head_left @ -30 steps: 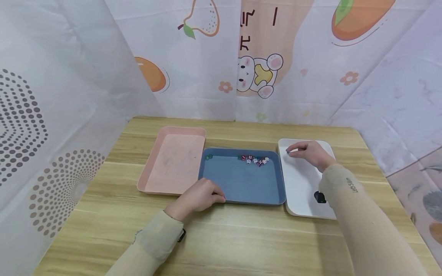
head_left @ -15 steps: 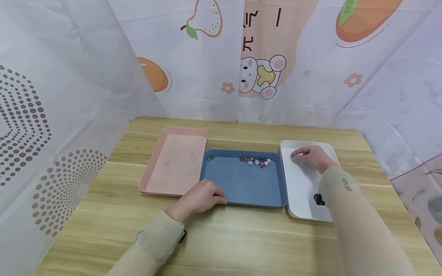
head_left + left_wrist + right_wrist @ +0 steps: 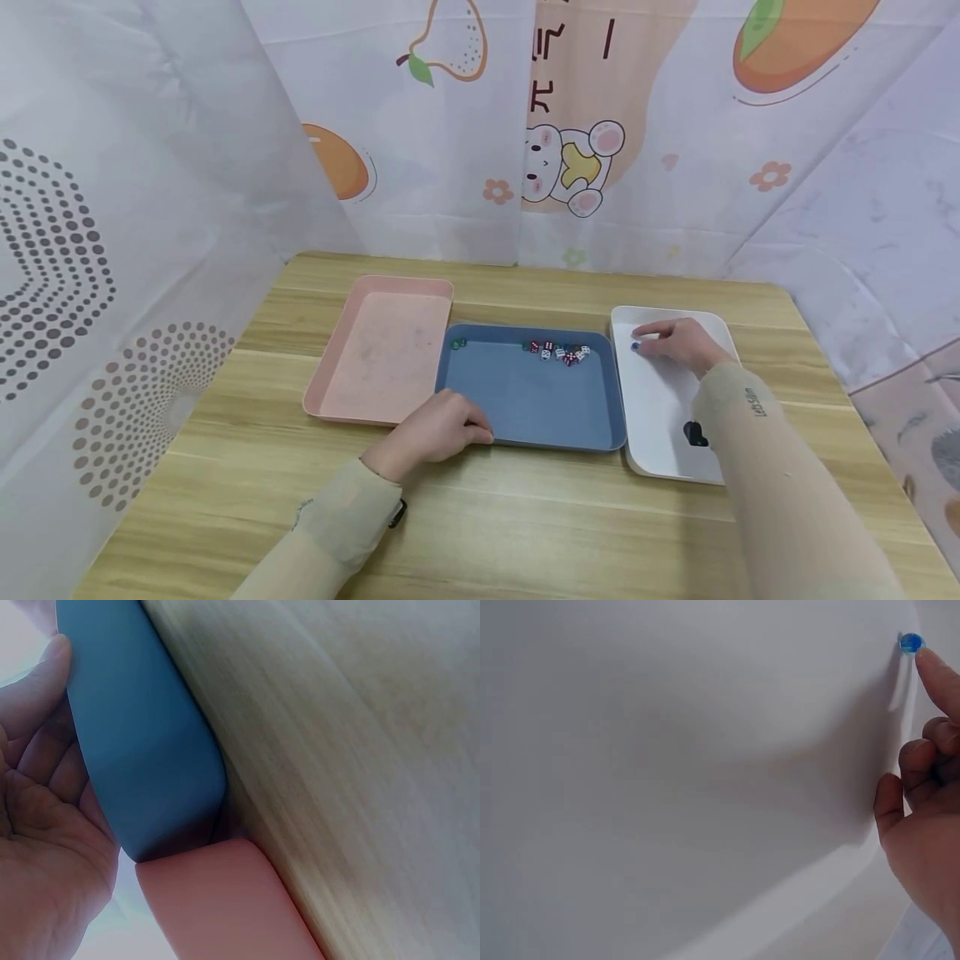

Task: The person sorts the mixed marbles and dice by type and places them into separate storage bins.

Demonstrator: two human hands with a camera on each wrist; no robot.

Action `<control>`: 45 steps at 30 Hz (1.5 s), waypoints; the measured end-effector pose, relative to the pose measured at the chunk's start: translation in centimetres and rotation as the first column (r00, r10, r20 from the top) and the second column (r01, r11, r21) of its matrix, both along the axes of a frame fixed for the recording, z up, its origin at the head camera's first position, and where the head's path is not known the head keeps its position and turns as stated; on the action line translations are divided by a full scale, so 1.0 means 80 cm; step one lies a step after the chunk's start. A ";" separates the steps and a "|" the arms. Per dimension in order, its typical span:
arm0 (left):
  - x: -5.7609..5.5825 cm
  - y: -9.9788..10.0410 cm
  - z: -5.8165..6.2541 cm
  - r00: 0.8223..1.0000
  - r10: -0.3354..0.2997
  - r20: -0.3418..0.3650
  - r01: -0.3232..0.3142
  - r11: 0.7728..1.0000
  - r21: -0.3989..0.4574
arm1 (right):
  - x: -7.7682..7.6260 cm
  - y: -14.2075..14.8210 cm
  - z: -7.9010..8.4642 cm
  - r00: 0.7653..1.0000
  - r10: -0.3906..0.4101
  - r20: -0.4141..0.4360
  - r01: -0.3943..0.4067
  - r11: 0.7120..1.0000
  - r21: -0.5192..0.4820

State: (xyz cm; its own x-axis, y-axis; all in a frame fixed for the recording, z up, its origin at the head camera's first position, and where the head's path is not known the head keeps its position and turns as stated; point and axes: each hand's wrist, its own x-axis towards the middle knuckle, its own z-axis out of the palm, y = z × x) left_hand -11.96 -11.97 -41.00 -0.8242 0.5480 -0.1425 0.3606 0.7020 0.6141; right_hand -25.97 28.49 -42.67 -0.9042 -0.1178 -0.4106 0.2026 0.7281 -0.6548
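A small round blue bead (image 3: 912,643) lies in the white tray (image 3: 660,400), near its far left side. In the right wrist view, one fingertip of my right hand (image 3: 681,340) touches the bead while the other fingers bend loosely and hold nothing. My left hand (image 3: 442,427) pinches the near rim of the blue tray (image 3: 517,400), its thumb against the outer wall in the left wrist view. Inside the blue tray, several red and white dice (image 3: 558,352) cluster along the far side. Small green pieces (image 3: 458,342) sit in its far left corner.
To the left, a pink tray (image 3: 382,354) touches the blue one; the white tray adjoins it on the right. All three stand on a wooden table (image 3: 525,517). Printed curtains (image 3: 420,183) enclose the back and sides. A black object (image 3: 696,433) shows beside the right sleeve.
My right hand lowers slightly toward the white tray's floor, and the blue bead comes more clearly into view below its fingertips. My left hand keeps its place on the blue tray's rim.
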 end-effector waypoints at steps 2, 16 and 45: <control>0.000 0.000 0.000 1.000 -0.001 0.000 0.001 1.000 0.001 | 0.001 0.002 0.002 1.000 -0.001 -0.009 0.001 1.000 0.008; -0.001 0.001 0.000 1.000 -0.003 -0.007 0.003 1.000 0.008 | 0.005 -0.005 0.020 0.993 0.085 -0.080 -0.095 0.986 -0.137; -0.001 0.001 -0.004 1.000 0.000 -0.010 0.000 1.000 0.021 | 0.003 -0.067 0.009 0.957 0.277 -0.086 -0.284 0.955 -0.083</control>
